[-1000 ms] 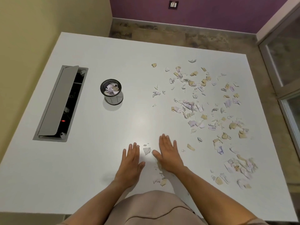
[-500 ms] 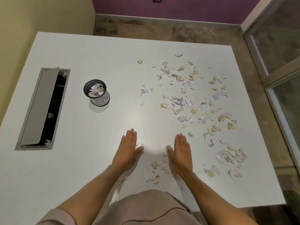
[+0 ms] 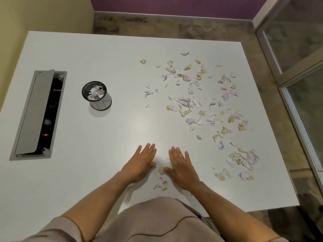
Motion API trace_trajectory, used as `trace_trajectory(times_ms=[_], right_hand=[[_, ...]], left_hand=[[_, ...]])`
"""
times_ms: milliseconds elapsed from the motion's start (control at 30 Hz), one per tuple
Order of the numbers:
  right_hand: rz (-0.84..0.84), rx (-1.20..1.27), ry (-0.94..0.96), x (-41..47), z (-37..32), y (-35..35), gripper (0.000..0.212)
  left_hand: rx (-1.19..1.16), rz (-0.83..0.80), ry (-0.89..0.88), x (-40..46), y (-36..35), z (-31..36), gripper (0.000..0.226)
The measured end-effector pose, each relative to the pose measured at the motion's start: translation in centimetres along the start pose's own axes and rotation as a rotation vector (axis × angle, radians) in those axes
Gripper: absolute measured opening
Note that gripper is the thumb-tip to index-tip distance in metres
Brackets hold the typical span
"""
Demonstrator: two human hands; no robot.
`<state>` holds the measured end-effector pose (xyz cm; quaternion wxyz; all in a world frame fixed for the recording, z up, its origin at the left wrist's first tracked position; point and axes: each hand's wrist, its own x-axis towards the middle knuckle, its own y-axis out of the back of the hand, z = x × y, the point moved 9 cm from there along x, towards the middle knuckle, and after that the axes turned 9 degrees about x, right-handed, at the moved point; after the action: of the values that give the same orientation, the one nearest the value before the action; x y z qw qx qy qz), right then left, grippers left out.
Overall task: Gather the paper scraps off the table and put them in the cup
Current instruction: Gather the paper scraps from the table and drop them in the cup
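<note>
Many torn paper scraps (image 3: 190, 103), white, tan and lilac, lie scattered over the right half of the white table (image 3: 104, 53). A black-rimmed cup (image 3: 96, 96) stands at the left middle with several scraps inside. My left hand (image 3: 139, 163) and my right hand (image 3: 181, 166) lie flat on the table near its front edge, fingers straight, palms down. A small cluster of scraps (image 3: 161, 179) sits between the two hands, close to my body. Neither hand holds anything.
A grey cable box (image 3: 37, 114) with its lid raised is sunk into the table at the left, a red light inside. A heap of scraps (image 3: 241, 159) lies near the right front corner. A glass door (image 3: 300, 49) stands right of the table.
My two hands have moved closer together, flat on the table, narrowing the gap around the small cluster of scraps between them. The view has shifted a little.
</note>
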<state>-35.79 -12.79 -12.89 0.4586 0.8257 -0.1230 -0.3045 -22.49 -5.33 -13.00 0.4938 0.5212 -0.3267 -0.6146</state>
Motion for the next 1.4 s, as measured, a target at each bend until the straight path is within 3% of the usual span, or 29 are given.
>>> trace_trajectory(times_ms=[100, 200, 333, 533, 700, 1000, 1167, 1300, 1400], right_hand=[[-0.025, -0.035, 0.096, -0.9, -1.2, -0.5, 0.075], [0.014, 0.083, 0.094, -1.7, -0.7, -0.1, 0.066], [0.118, 0.252, -0.158, -4.2, 3.3, 0.4, 0.068], [0.142, 0.291, -0.356, -9.9, 6.1, -1.9, 0.079], [0.066, 0.119, -0.339, -10.2, 4.0, -3.7, 0.078], [-0.035, 0.179, -0.167, -5.9, -0.4, -3.6, 0.073], [0.145, 0.427, -0.143, -6.1, -0.2, -0.3, 0.079], [0.089, 0.3, -0.195, -5.4, 1.0, 0.9, 0.087], [0.061, 0.278, -0.239, -3.8, 1.0, 1.1, 0.084]], left_hand=[[-0.031, 0.003, -0.062, -1.4, 0.0, 0.9, 0.055], [-0.107, 0.046, -0.046, -3.1, 0.5, 1.1, 0.055], [-0.264, 0.181, 0.247, -6.9, 0.6, -1.0, 0.057], [-0.316, 0.092, 0.51, -12.5, -3.7, -0.7, 0.073], [-0.273, 0.027, 0.48, -12.4, -5.8, 1.6, 0.072], [-0.211, -0.017, 0.355, -8.2, -5.7, 5.0, 0.069], [-0.302, 0.072, 0.261, -7.1, -3.7, 5.6, 0.071], [-0.26, 0.158, 0.41, -6.4, -1.4, 2.5, 0.086], [-0.388, 0.157, 0.571, -5.2, -0.7, 0.0, 0.093]])
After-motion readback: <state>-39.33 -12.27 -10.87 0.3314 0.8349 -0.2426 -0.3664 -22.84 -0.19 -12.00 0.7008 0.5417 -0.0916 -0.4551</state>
